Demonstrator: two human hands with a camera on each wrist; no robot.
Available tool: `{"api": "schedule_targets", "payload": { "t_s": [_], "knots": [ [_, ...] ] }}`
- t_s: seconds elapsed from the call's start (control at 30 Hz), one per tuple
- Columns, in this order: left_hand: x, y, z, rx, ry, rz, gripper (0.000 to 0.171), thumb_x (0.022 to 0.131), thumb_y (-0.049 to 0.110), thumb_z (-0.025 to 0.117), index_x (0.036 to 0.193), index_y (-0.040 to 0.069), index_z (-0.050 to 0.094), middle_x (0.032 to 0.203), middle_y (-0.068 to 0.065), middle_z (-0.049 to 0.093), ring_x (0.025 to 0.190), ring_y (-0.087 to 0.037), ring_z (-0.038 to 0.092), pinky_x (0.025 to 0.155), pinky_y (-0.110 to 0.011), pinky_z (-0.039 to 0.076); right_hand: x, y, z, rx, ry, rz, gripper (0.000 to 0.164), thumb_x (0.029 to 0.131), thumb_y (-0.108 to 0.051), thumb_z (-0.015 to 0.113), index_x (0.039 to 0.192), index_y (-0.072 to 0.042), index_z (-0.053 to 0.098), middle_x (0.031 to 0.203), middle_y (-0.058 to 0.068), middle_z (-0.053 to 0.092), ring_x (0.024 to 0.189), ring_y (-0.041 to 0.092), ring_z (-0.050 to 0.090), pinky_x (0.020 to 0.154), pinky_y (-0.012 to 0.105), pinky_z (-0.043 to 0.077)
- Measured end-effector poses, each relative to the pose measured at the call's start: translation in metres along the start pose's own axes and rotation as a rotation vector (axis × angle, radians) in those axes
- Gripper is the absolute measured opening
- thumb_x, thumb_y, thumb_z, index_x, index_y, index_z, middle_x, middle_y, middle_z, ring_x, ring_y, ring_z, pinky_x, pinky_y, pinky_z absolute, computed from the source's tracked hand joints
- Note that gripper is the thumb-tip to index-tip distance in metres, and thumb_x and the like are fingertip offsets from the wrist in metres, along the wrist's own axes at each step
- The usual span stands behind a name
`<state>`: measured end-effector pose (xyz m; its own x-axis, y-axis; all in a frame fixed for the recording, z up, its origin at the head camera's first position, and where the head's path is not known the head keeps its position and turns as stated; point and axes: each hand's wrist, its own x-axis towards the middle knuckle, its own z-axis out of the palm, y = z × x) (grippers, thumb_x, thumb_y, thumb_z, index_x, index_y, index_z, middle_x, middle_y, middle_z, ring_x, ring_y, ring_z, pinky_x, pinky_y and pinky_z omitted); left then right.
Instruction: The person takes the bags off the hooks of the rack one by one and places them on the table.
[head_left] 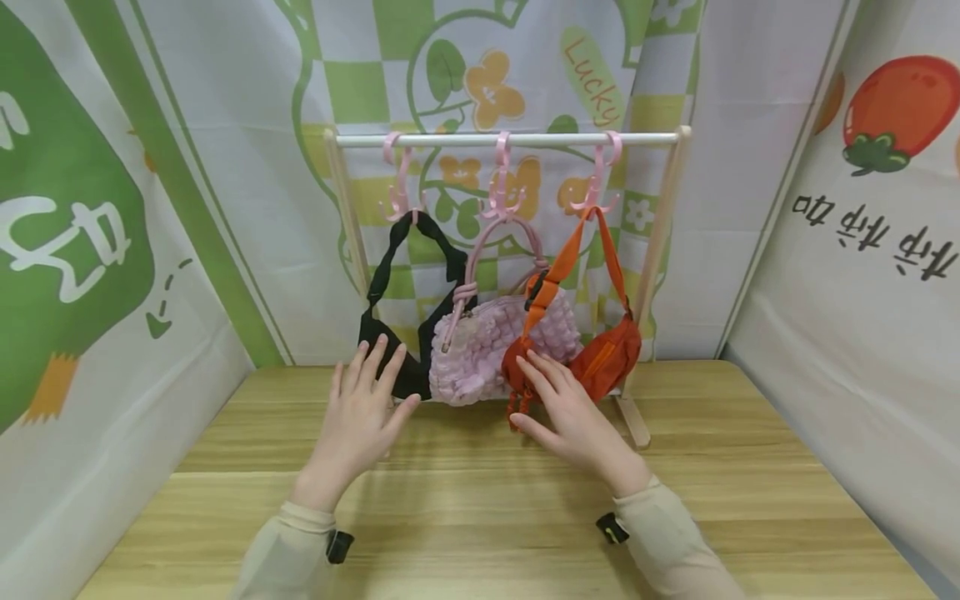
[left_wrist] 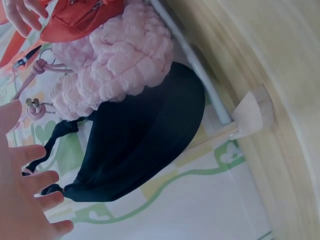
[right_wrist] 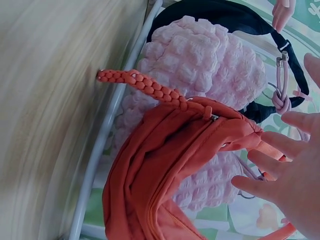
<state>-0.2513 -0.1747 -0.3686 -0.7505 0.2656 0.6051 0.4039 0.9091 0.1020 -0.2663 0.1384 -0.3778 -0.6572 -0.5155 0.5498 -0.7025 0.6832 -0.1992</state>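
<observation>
Three bags hang side by side from pink hooks on a small rack. On the left is a black shoulder bag, in the middle a puffy pink handbag with knotted handles, and on the right an orange-red crossbody bag with a braided pull. My left hand, fingers spread and straight, is in front of the black bag and holds nothing. With fingers extended, my right hand overlaps the orange-red bag in the head view; the right wrist view has it beside that bag's strap end, holding nothing.
The rack has a white top bar, wooden side posts and a wooden foot on the wood-grain table. Behind hangs a green-and-white patterned cloth. Printed side panels flank the table.
</observation>
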Motion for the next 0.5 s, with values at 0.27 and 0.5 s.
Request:
{"api": "schedule_targets", "payload": {
  "t_s": [0.27,0.5],
  "knots": [
    [0.008,-0.004,-0.008,0.010,0.016,0.004,0.066,0.094,0.048,0.050,0.150,0.017,0.029,0.156,-0.013,0.022,0.143,-0.036,0.016,0.110,-0.063,0.015,0.010,-0.001,0.001,0.008,0.008,-0.018,0.073,0.093,-0.051,0.052,0.151,-0.017,0.023,0.154,0.009,0.028,0.140,0.029,0.028,0.111,0.049,0.029],
    [0.014,-0.007,-0.013,0.025,0.031,0.007,0.067,0.094,0.047,0.051,0.150,0.019,0.029,0.156,-0.013,0.024,0.142,-0.037,0.018,0.111,-0.062,0.015,0.019,-0.004,0.000,0.013,0.028,-0.046,0.071,0.094,-0.049,0.052,0.151,-0.018,0.024,0.153,0.008,0.030,0.139,0.025,0.029,0.111,0.047,0.031]
  ]
}}
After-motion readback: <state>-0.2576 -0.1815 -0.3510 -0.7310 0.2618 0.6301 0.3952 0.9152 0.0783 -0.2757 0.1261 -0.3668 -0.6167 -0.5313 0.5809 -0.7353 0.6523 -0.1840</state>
